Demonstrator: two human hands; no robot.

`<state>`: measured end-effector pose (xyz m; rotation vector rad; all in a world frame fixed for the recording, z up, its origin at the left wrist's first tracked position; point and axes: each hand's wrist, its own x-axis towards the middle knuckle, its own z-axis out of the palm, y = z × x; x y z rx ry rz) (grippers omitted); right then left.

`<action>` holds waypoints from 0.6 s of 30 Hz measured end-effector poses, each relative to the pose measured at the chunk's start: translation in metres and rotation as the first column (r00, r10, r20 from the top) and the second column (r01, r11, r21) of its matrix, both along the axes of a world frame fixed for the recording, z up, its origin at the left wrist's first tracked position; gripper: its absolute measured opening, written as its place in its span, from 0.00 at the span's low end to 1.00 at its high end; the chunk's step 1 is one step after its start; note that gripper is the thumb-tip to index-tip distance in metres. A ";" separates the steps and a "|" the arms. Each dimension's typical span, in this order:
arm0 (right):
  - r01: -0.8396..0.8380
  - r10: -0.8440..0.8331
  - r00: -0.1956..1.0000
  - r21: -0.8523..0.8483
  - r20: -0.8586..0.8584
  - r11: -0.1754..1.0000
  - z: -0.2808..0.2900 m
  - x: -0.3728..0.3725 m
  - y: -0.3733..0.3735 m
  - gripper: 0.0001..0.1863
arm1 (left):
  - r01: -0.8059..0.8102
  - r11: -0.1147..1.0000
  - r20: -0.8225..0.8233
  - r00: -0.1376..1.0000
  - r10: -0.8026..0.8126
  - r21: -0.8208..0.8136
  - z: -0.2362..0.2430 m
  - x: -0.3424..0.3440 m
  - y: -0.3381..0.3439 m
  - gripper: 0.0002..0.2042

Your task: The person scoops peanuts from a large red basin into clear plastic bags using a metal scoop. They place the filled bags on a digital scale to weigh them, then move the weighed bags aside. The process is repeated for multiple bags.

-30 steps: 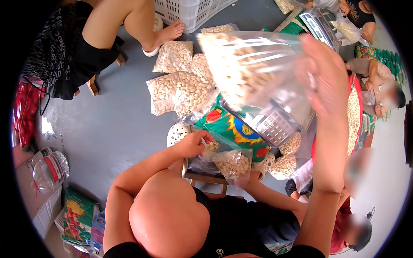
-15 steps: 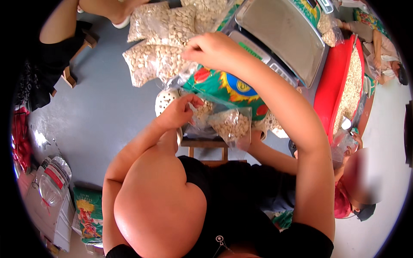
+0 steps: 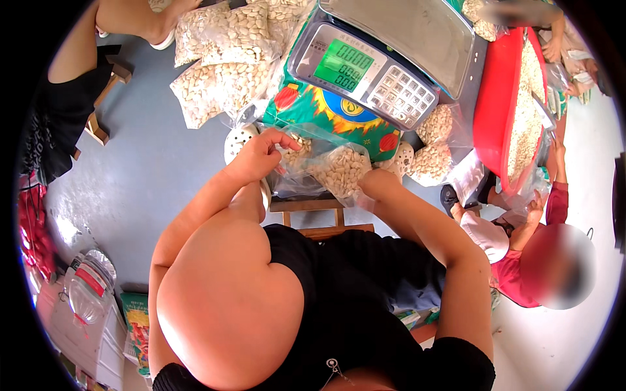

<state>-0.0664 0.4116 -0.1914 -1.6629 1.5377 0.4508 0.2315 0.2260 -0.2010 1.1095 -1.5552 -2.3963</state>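
Note:
My left hand [image 3: 257,156] is curled at the left edge of a clear plastic bag [image 3: 298,156] with some pale, flat seeds or beans in it. Its index finger reaches over the film. Just to the right lies a fuller clear bag of the same pale pieces [image 3: 342,171]. My right hand [image 3: 380,186] is closed at this bag's lower right edge, its fingertips partly hidden. Both bags are in front of a green printed sack [image 3: 339,120]. On the sack stands a digital scale [image 3: 372,72] with a lit green display and a bare metal pan.
Filled bags of pale pieces [image 3: 225,72] are piled at the far left; more bags [image 3: 433,153] sit right of the sack. A red tub [image 3: 495,107] of small pale pieces stands at the right, a co-worker in red [image 3: 521,267] beside it. Under my hands is a wooden stool [image 3: 313,218].
My right hand has come down from the far piled bags to the fuller bag near me, uncovering the scale's display and keys. My left hand has barely moved.

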 end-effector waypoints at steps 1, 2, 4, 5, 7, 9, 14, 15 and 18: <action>-0.037 0.036 0.999 -0.024 -0.005 0.999 -0.005 -0.004 0.010 0.21 | 0.004 1.000 0.007 1.000 -0.004 -0.004 0.000 0.001 0.000 0.18; -0.074 0.074 0.997 -0.047 -0.009 0.996 -0.004 -0.002 0.013 0.20 | -0.001 1.000 0.030 1.000 0.001 0.006 -0.001 0.003 0.002 0.18; -0.248 0.247 0.969 -0.035 -0.030 0.968 0.039 0.005 -0.007 0.20 | -0.018 1.000 0.066 0.998 0.016 0.019 -0.003 0.006 0.002 0.18; -0.119 0.119 0.993 0.047 -0.009 0.992 0.052 0.003 -0.010 0.20 | -0.014 1.000 0.042 0.999 0.014 0.007 -0.003 0.003 0.000 0.18; 0.127 -0.134 0.991 0.215 0.021 0.968 0.072 -0.003 -0.018 0.20 | -0.022 1.000 0.016 1.000 0.022 -0.011 -0.004 0.002 0.000 0.18; 0.156 -0.187 0.977 0.253 0.105 0.955 0.140 0.001 -0.053 0.20 | -0.040 0.999 0.054 0.998 0.041 -0.020 -0.006 0.007 0.003 0.18; 0.392 -0.408 0.908 0.144 0.101 0.909 0.261 -0.045 -0.093 0.16 | -0.036 0.999 0.091 0.995 0.036 0.003 -0.003 0.006 0.001 0.17; 0.495 -0.495 0.850 0.045 0.181 0.868 0.276 -0.053 -0.097 0.16 | -0.036 0.999 0.088 0.995 0.037 -0.008 -0.003 0.006 0.001 0.17; 0.800 -0.705 0.576 -0.109 0.414 0.590 0.316 -0.066 -0.113 0.14 | -0.032 0.999 0.069 0.997 0.034 -0.030 -0.004 0.006 0.001 0.18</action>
